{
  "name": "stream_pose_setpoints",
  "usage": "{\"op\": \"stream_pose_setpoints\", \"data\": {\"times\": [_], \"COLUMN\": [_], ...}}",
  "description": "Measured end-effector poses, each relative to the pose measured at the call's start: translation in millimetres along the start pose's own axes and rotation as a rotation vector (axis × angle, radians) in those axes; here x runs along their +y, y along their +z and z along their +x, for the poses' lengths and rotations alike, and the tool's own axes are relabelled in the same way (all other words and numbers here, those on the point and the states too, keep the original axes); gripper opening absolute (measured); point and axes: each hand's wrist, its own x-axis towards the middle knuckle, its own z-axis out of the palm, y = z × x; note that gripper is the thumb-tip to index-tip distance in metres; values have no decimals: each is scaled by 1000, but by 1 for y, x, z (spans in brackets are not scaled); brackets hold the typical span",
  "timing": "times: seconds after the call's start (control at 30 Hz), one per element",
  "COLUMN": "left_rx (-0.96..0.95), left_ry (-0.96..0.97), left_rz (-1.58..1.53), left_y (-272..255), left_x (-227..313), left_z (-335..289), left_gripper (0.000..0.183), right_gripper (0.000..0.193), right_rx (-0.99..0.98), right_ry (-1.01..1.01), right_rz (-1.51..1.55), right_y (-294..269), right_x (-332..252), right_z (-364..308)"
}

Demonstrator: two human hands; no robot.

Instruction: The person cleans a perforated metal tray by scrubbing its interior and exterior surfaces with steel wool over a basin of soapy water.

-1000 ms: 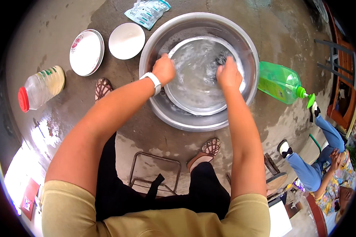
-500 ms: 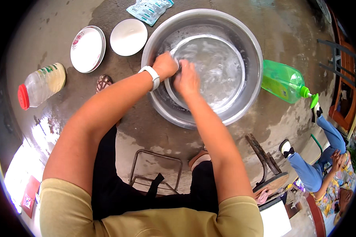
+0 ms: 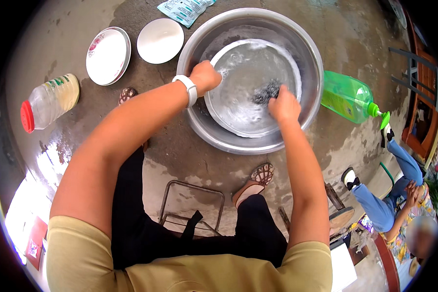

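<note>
A large metal basin [image 3: 312,53] stands on the floor ahead of me. Inside it sits a smaller round metal pan [image 3: 238,127] with a pale rim and cloudy water in it. My left hand [image 3: 206,76], a white band on its wrist, is closed on the pan's left rim. Toward the pan's right side, my right hand [image 3: 284,104] grips a dark grey steel wool scourer [image 3: 266,92], which is at the water inside the pan. The fingertips under the scourer are partly hidden.
A green pump bottle [image 3: 346,97] lies right of the basin. To the left are stacked plates [image 3: 104,56], a single white plate [image 3: 160,41] and a red-lidded plastic jar [image 3: 51,102]. A blue-white packet [image 3: 186,9] lies beyond. Another person [image 3: 382,209] sits at right.
My right hand has moved right, away from my left hand, across the pan, and the scourer now shows. My left hand stays at the left rim. My right foot shows more.
</note>
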Motion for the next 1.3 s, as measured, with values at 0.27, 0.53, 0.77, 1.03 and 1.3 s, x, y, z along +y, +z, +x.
{"op": "stream_pose_setpoints", "data": {"times": [0.27, 0.53, 0.77, 1.03, 1.3], "left_rx": [-180, -264, 147, 359, 428], "left_ry": [-15, 41, 484, 730, 902], "left_rz": [-160, -386, -250, -119, -103], "left_y": [-18, -18, -16, -20, -18], "left_x": [7, 6, 8, 6, 21], "left_z": [-14, -24, -40, -40, -35], "left_gripper": [42, 51, 34, 22, 35], "right_gripper": [30, 31, 37, 37, 34], "right_rx": [-121, 209, 681, 746, 917], "right_ry": [-284, -140, -687, -913, -574], "right_rz": [528, 1149, 477, 285, 255], "right_y": [58, 8, -53, -66, -57], "right_x": [-54, -105, -106, -109, -31], "right_z": [-66, 4, -19, 3, 41]}}
